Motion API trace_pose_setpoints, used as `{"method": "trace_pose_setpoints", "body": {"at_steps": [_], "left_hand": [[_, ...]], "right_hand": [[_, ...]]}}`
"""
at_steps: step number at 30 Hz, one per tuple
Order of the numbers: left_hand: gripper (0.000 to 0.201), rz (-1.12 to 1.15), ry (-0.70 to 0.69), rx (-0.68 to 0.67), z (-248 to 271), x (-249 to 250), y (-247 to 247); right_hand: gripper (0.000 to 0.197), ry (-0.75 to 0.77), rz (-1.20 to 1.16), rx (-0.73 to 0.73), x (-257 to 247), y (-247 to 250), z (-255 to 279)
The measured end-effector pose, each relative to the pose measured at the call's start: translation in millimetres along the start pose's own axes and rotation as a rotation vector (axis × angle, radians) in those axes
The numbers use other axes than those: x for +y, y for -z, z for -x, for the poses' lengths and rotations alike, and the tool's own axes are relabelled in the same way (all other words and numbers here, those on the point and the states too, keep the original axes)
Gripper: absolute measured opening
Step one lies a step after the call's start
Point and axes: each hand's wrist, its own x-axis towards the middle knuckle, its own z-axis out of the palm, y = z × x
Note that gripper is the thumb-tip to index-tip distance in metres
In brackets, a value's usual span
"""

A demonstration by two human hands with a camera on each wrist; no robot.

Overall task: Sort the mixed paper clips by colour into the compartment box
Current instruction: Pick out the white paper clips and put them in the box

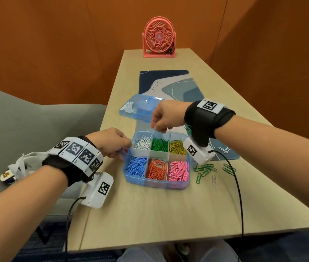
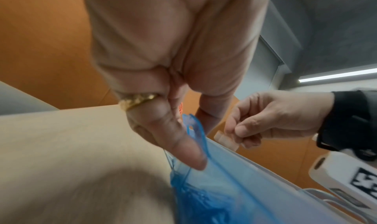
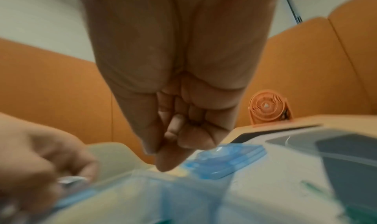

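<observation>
The blue see-through compartment box (image 1: 155, 183) stands at the table's middle. Its back row holds white clips (image 1: 142, 143), green clips (image 1: 160, 144) and yellow clips (image 1: 177, 147); its front row holds blue clips (image 1: 136, 166), orange clips (image 1: 157, 169) and pink clips (image 1: 178, 170). My left hand (image 1: 124, 150) pinches a blue tab (image 2: 191, 126) on the box's left rim. Over the box's back rim, my right hand (image 1: 158, 128) pinches a small pale tab (image 2: 226, 140); what that piece is cannot be made out. Loose green clips (image 1: 204, 170) and a white clip (image 1: 214, 180) lie right of the box.
The box's blue lid (image 1: 140, 108) lies behind it on a patterned mat (image 1: 168, 82). A pink desk fan (image 1: 158, 37) stands at the table's far end. More green clips (image 1: 229, 168) lie by the right wrist's cable. A grey chair (image 1: 36, 129) with a white bag (image 1: 21, 165) is at the left.
</observation>
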Motion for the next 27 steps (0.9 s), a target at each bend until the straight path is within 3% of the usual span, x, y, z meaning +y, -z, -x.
{"method": "trace_pose_setpoints", "body": {"at_steps": [3,5,10,15,19,24,27], "left_hand": [[0.007,-0.008,0.002,-0.012,0.5,1.6,1.4],[0.012,-0.028,0.004,-0.015,-0.2,3.4,1.6],[0.017,-0.065,0.016,-0.055,-6.1,5.3,3.0],[0.01,-0.043,0.022,-0.059,-15.6,4.8,6.6],[0.01,-0.028,0.018,-0.029,-20.3,7.5,8.0],[0.009,-0.007,0.021,0.002,-20.5,10.1,8.3],[0.01,0.004,0.016,0.029,-21.6,10.6,8.7]], "right_hand": [[0.02,-0.067,0.18,0.051,16.5,8.1,-11.8],[0.025,-0.098,0.29,0.041,29.3,10.9,-18.7],[0.042,-0.018,0.461,-0.069,43.6,-0.3,-35.2],[0.028,0.086,0.599,-0.113,56.5,-8.8,-51.1],[0.019,0.068,0.599,-0.059,65.6,-6.8,-48.9],[0.017,-0.09,0.555,-0.038,73.0,-2.0,-42.9],[0.018,-0.172,0.416,0.092,86.2,15.9,-36.5]]}}
